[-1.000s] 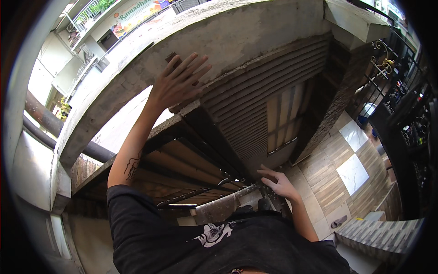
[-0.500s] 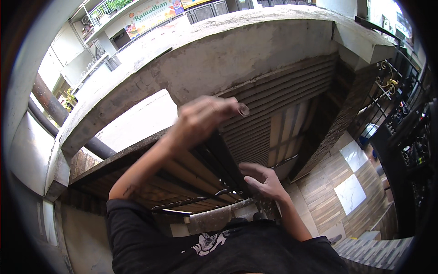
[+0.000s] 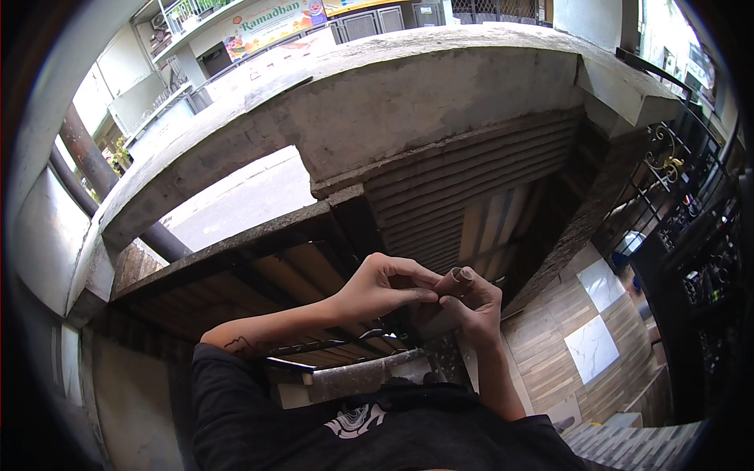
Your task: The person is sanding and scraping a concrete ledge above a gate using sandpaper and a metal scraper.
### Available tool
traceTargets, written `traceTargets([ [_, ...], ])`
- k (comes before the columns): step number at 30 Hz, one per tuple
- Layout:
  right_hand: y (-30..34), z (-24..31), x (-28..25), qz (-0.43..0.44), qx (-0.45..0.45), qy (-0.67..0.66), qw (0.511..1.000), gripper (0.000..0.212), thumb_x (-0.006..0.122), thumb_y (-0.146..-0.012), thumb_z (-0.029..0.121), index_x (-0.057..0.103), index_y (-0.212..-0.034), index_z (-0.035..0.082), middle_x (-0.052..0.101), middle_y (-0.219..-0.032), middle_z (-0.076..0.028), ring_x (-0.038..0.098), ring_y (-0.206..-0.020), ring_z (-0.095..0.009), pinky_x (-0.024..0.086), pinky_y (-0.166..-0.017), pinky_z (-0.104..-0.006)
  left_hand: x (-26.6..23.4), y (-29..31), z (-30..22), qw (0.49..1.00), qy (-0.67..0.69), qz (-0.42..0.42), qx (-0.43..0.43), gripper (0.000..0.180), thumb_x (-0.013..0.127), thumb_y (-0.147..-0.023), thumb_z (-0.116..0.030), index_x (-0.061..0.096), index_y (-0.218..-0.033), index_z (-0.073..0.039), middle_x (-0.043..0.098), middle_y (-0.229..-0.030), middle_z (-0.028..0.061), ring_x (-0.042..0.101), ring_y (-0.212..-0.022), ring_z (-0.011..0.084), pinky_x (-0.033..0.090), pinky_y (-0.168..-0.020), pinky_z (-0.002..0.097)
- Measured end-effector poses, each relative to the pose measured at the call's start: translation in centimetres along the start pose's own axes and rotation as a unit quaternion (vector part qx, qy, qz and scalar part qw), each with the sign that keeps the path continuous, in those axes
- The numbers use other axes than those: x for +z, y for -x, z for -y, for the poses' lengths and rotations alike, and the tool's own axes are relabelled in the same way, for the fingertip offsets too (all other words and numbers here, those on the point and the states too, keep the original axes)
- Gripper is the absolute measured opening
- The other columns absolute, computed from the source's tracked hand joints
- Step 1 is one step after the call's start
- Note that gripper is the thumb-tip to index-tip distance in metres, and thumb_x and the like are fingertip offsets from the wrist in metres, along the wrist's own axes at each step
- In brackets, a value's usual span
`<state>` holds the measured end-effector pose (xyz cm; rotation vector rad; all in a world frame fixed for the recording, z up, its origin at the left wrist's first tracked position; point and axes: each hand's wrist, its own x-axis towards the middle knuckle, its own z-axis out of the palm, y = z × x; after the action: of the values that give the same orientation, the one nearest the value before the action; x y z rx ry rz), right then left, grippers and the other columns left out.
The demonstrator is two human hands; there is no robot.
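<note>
Both hands meet in front of my chest around a small rolled brown sheet (image 3: 453, 279), which looks like sandpaper. My left hand (image 3: 385, 286) pinches its lower left side with thumb and fingertips. My right hand (image 3: 481, 308) is curled around its right side, thumb in front. One open end of the roll points up and to the right. Behind my left wrist stands a dark metal gate frame (image 3: 355, 224) with brown panels. Parts of the frame are hidden by my hands.
A weathered concrete wall (image 3: 440, 110) arches across the front, with a ribbed shutter-like panel (image 3: 471, 169) below it. A wavy dark metal bar (image 3: 314, 345) crosses below my left forearm. Wood-patterned floor tiles (image 3: 542, 353) lie to the right, beside dark ironwork (image 3: 667, 161).
My left hand has come down from above the gate frame with the roll. My right hand has risen from beside the post and closed on the roll.
</note>
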<state>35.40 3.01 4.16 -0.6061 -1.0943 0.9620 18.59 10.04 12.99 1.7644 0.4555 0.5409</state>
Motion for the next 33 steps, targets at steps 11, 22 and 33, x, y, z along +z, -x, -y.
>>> traceTargets([
  [11, 0.1, 1.0, 1.9, -0.088, -0.116, 0.159, 0.976, 0.019, 0.058, -0.079, -0.006, 0.062, -0.096, 0.000, 0.059, -0.086, -0.007, 0.062, -0.079, -0.012, 0.050, -0.069, -0.0238, 0.3, 1.6, 0.0, 0.965, -0.239, -0.088, 0.062, 0.039, 0.059, -0.084, 0.000, 0.057, -0.122, -0.009, 0.059, -0.097, 0.0076, 0.063, -0.083, 0.0142, 0.054, -0.075, 0.0285],
  [22, 0.2, 1.9, 1.8, -0.069, -0.001, 0.133, 0.989, 0.011, 0.068, -0.079, -0.002, 0.058, -0.080, 0.002, 0.059, -0.079, -0.002, 0.060, -0.076, -0.006, 0.048, -0.069, -0.0204, -0.4, 2.5, -1.6, 0.724, -0.636, -0.168, 0.207, 0.044, 0.069, -0.077, -0.033, 0.057, -0.114, -0.011, 0.047, -0.122, 0.0109, 0.054, -0.108, 0.0213, 0.053, -0.079, 0.0329],
  [33, -1.6, 1.5, 2.0, 0.001, 0.037, 0.127, 0.991, 0.033, 0.047, -0.091, 0.002, 0.056, -0.123, -0.001, 0.062, -0.116, -0.014, 0.056, -0.110, -0.018, 0.042, -0.096, -0.0292, -2.7, 2.9, -0.5, 0.688, -0.673, 0.122, 0.244, 0.060, 0.059, -0.084, -0.038, 0.043, -0.136, -0.014, 0.042, -0.140, 0.0078, 0.040, -0.129, 0.0206, 0.021, -0.115, 0.0411],
])
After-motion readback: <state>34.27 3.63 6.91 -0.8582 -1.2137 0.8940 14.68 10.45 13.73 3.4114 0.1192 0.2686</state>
